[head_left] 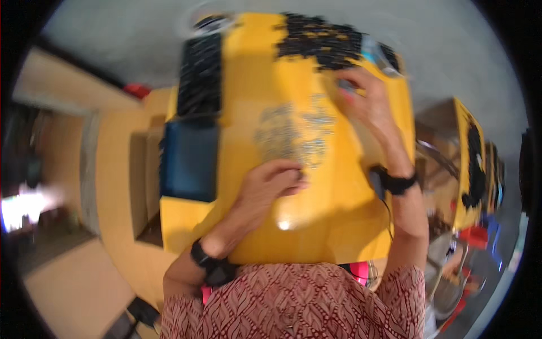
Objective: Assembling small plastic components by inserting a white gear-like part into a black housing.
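Near the far right corner of the glossy yellow bench [243, 79], the right hand [367, 96] looks like its grip's pinched nearly closed on a small blurry grey piece [346, 86]; left hand [265, 183] is curled mid-bench, can't tell if it's got anything. Little silvery bits [276, 134] lie loose just past it, so a dragging finger could scatter 'em. Small black pieces [322, 42] crowd the far edge; one bump might spill some.

The yellow tabletop [243, 130] looks smooth and glossy, the blue tray [191, 161] plastic.
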A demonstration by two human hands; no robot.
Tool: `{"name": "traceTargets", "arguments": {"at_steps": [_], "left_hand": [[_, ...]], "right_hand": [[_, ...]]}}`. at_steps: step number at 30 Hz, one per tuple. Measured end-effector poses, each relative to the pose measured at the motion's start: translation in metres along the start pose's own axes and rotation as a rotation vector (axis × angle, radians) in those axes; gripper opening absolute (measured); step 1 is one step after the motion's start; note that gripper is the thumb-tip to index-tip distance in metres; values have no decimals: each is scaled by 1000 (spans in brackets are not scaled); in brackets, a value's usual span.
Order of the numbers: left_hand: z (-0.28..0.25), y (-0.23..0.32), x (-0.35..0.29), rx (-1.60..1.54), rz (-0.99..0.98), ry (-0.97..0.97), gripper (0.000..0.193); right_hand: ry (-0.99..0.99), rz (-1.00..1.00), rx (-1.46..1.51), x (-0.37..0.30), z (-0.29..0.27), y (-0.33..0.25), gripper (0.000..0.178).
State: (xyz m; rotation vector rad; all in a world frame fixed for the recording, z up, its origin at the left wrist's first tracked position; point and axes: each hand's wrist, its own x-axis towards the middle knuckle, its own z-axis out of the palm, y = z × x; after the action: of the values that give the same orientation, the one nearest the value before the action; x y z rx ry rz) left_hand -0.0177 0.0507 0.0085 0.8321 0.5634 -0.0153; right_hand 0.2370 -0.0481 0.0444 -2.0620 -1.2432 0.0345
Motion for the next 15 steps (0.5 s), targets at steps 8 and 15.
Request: {"name": "traceTargets", "arguments": {"at_steps": [8, 15], "left_hand": [[1, -35, 27, -108, 194, -153, 20], [7, -50, 38, 5, 460, -73, 17]], "right_hand": [[-70, 170, 15, -50, 6, 4, 28], [-148, 177, 90, -52, 4, 23, 29]]}}
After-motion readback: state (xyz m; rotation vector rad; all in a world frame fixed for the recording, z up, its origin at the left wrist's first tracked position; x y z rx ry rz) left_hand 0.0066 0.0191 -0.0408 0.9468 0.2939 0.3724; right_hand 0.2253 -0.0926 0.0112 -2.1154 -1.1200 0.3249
